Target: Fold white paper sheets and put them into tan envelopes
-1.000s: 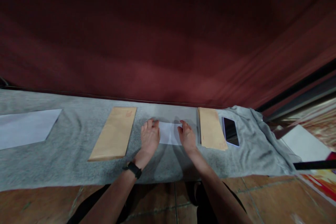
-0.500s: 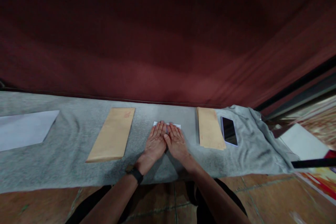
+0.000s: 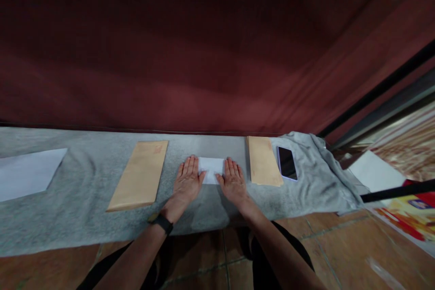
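Note:
A small folded white paper (image 3: 211,170) lies flat on the grey cloth (image 3: 210,210) in front of me. My left hand (image 3: 186,180) rests palm down at its left edge, fingers extended and thumb on the paper. At the right edge, my right hand (image 3: 233,181) lies flat in the same way, its thumb also touching the paper. Neither hand grips anything. To the left is a long brown envelope (image 3: 139,174), and to the right a small stack of brown envelopes (image 3: 264,161).
A phone (image 3: 287,163) lies right of the envelope stack. White sheets (image 3: 29,174) are at the far left of the cloth. Behind the cloth rises a dark red panel (image 3: 204,77). A white item (image 3: 375,170) and colourful packaging (image 3: 408,219) sit lower right.
My hands have slid apart, left hand to the left and right hand to the right, uncovering the white paper between them. The view has shifted slightly.

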Action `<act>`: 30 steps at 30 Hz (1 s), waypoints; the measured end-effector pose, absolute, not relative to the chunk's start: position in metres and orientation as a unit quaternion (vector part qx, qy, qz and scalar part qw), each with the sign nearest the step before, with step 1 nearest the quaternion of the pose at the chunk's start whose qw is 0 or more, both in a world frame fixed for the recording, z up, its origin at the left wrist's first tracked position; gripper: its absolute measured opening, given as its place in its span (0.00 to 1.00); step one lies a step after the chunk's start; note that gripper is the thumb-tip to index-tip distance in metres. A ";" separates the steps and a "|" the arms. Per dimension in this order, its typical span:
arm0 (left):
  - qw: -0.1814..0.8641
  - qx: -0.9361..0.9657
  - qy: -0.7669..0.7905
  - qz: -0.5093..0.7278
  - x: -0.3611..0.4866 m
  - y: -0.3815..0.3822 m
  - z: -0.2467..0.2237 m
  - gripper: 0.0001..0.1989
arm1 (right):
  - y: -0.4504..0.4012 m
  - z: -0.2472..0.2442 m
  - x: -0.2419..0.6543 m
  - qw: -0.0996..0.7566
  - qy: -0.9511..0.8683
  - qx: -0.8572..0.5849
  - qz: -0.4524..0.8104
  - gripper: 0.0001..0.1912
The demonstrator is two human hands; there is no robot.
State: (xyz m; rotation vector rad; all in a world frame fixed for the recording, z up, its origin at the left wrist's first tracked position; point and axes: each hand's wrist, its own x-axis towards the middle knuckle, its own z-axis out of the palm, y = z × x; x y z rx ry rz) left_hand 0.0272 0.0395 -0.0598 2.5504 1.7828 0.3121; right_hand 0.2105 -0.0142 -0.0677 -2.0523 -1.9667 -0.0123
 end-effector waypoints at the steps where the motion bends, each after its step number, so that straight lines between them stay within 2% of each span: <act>1: 0.008 0.812 0.575 0.098 0.028 0.039 -0.059 0.33 | -0.015 -0.068 0.211 0.146 -0.682 -0.716 -0.002 0.35; 6: -0.010 0.803 0.582 0.130 0.030 0.030 -0.057 0.32 | -0.014 -0.069 0.213 0.138 -0.679 -0.721 0.006 0.33; 12: 0.016 0.893 0.432 0.127 0.028 0.007 -0.060 0.28 | -0.012 -0.070 0.213 0.128 -0.680 -0.722 0.007 0.32; 20: -0.008 0.865 0.486 0.121 0.027 0.010 -0.064 0.32 | -0.013 -0.062 0.212 0.130 -0.671 -0.730 -0.002 0.29; 30: 0.013 0.855 0.502 0.130 0.030 0.010 -0.066 0.29 | -0.005 -0.065 0.189 0.167 -0.743 -0.647 0.038 0.28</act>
